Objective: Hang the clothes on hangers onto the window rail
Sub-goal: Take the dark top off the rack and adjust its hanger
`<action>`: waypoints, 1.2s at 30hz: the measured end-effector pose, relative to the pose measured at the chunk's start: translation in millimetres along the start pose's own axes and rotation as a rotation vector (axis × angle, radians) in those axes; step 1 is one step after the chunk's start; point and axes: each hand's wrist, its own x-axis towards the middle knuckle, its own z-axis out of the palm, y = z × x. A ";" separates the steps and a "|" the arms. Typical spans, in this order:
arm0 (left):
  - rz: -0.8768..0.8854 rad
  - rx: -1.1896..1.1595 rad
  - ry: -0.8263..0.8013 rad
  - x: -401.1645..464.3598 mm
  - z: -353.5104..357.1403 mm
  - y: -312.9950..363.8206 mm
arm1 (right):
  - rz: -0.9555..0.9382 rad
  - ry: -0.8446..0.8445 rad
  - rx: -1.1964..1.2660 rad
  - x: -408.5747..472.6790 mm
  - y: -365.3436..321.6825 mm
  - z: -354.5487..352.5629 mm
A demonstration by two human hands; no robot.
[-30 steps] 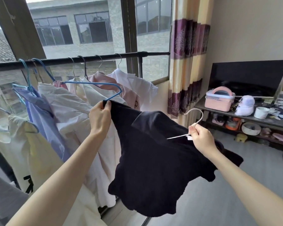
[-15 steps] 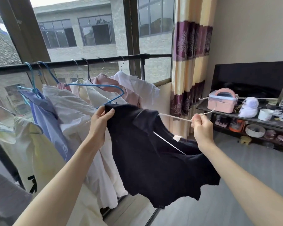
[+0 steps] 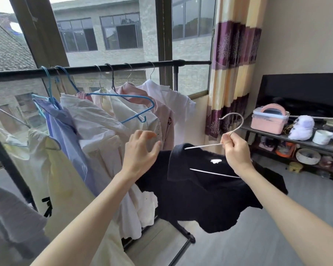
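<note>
Below the rail, right of the hung clothes, the right hand pinches the neck of a white hanger carrying a black shirt, hook upright and clear of the rail. The left hand hovers with fingers spread, gripping nothing, just beside the shirt's left shoulder. An empty blue hanger hangs on the rail.

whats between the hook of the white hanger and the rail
In the head view, nothing solid: the white hanger hook, held by the right hand, is below the black rail at its right end, with only window and curtain behind.
</note>
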 end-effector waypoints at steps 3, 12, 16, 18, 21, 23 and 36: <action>0.072 0.160 -0.212 -3.9 12.3 8.1 | -0.059 -0.049 -0.030 -4.3 -6.6 1.1; 0.199 0.158 -0.128 -15.5 47.8 3.3 | -0.031 -0.091 -0.041 -13.8 -12.4 3.3; 0.194 0.090 0.044 -9.7 36.5 7.7 | -0.020 -0.115 -0.203 -13.7 -11.9 5.0; 0.206 0.054 0.028 -7.6 31.5 8.8 | -0.011 -0.123 -0.257 -14.4 -8.7 5.4; 0.230 0.026 -0.139 -11.5 33.5 7.0 | -0.048 -0.144 -0.291 -15.4 -8.9 6.0; 0.238 0.076 -0.277 -16.6 41.3 6.7 | -0.092 -0.147 -0.253 -15.9 -14.9 8.9; -0.044 -0.019 -0.351 -18.7 50.0 14.0 | 0.098 0.147 -0.317 -40.0 41.1 -4.3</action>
